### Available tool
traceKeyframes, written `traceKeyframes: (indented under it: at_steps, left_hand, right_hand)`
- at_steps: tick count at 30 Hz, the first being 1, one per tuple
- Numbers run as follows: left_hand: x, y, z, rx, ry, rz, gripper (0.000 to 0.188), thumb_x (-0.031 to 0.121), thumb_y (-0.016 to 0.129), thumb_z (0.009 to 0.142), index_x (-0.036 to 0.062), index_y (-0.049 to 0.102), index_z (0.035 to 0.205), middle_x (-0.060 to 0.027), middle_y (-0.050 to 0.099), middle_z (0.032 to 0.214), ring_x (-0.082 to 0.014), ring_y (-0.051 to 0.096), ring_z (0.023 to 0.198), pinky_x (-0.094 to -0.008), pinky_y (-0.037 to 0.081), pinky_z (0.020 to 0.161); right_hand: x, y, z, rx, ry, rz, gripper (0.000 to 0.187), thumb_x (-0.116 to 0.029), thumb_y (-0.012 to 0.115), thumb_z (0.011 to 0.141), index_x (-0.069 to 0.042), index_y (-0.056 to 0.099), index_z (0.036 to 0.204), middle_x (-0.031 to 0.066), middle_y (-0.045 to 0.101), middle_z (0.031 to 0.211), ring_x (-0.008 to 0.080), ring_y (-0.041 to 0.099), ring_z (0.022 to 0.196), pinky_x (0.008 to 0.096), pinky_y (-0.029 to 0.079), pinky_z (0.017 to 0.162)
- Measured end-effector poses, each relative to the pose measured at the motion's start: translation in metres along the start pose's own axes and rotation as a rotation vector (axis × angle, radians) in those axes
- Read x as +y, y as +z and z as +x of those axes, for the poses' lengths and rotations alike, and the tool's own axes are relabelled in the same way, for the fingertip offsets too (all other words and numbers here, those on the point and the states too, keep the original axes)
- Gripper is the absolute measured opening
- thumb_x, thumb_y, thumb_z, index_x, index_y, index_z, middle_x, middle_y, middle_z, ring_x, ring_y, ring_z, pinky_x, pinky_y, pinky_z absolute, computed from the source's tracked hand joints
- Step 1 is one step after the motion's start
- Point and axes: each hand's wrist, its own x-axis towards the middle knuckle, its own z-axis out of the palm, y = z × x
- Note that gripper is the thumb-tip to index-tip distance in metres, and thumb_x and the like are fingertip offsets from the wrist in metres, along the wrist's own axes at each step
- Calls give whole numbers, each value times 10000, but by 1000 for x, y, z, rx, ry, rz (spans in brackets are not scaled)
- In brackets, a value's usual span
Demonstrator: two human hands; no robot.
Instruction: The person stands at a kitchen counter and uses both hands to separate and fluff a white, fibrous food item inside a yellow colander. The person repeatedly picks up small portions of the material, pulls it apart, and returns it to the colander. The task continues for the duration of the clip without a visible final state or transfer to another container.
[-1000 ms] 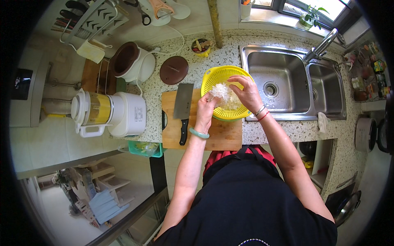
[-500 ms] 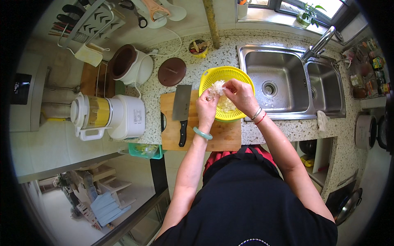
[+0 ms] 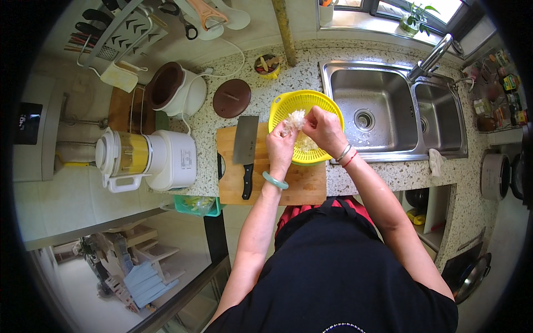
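Observation:
Over a yellow colander (image 3: 275,105), my left hand (image 3: 281,149) holds up a pale, frilly clump of what looks like white fungus (image 3: 295,120). My right hand (image 3: 325,131) is pinched at the clump's right edge, its fingertips closed on a bit too small to make out. More pale pieces (image 3: 305,143) lie in the colander below both hands. On the wooden cutting board (image 3: 300,186), left of my left hand, rests a cleaver (image 3: 246,141) with a black handle pointing toward me.
A double steel sink (image 3: 369,89) with a faucet (image 3: 433,58) is to the right. Behind the board are a brown lid (image 3: 232,99) and a small yellow cup (image 3: 267,66). A white blender (image 3: 133,155) and a white pot with a brown inside (image 3: 177,89) stand at left.
My right hand has shifted slightly at the clump's edge. The left hand keeps its hold, nearly still over the colander.

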Motion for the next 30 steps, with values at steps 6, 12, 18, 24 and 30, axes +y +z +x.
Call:
traceKeyframes:
  at_steps: [6, 12, 18, 24, 30]
  left_hand:
    - [-6, -5, 1, 17, -54, -6, 181, 70, 658, 860, -30, 655, 1011, -39, 693, 888, -54, 581, 768, -222, 476, 668]
    - [-4, -9, 1, 42, -87, -77, 184, 44, 651, 852, -33, 646, 1018, -61, 695, 927, -83, 613, 806, -219, 484, 722]
    - [-4, -8, 2, 37, -53, 16, 213, 43, 662, 835, -24, 642, 1037, -57, 701, 908, -86, 611, 790, -241, 483, 713]
    - [24, -1, -4, 65, -7, 256, 216, 78, 676, 820, -13, 651, 1014, -130, 698, 894, -154, 651, 783, -283, 499, 686]
    - [19, 3, -2, 112, 137, 453, 249, 77, 688, 786, -2, 652, 1018, -197, 669, 884, -308, 664, 778, -361, 515, 674]
  right_hand:
    - [8, 0, -4, -4, 156, 213, 103, -59, 637, 820, 31, 603, 856, 94, 675, 749, 138, 651, 664, 267, 523, 609]
    - [7, -11, -1, -12, 346, 446, 157, -129, 606, 903, 25, 634, 898, 85, 675, 761, 105, 648, 675, 249, 518, 611]
    - [15, -13, 1, 188, -139, -98, 153, -154, 648, 868, -3, 663, 887, 89, 657, 737, 164, 629, 642, 283, 495, 582]
    - [-16, -20, 2, -27, 222, 184, 247, -249, 710, 810, -7, 667, 840, 125, 654, 737, 221, 629, 637, 311, 502, 599]
    - [-15, -10, 1, -85, 129, 111, 207, -189, 699, 773, 5, 628, 782, 165, 646, 714, 295, 653, 665, 350, 516, 611]
